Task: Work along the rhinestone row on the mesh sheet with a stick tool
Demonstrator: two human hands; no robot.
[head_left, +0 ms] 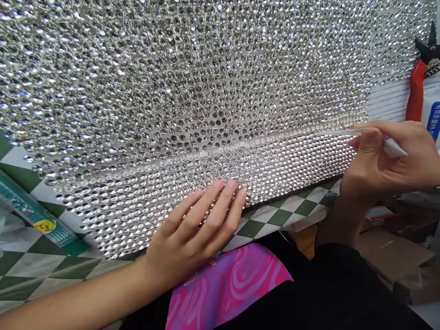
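A large sheet of silver rhinestone mesh covers most of the green-and-white checkered table. My left hand lies flat on the sheet's near edge, fingers stretched out together, pressing it down. My right hand is at the sheet's right side, its thumb and fingers pinched on a thin clear strip that runs left along a raised row of stones across the sheet. A small white pen-like tool also sits in that hand.
Red-handled pliers and a white packet with blue print lie at the right edge. A green box rests on the table at left. Cardboard sits low at right. My lap shows pink-purple fabric and black clothing.
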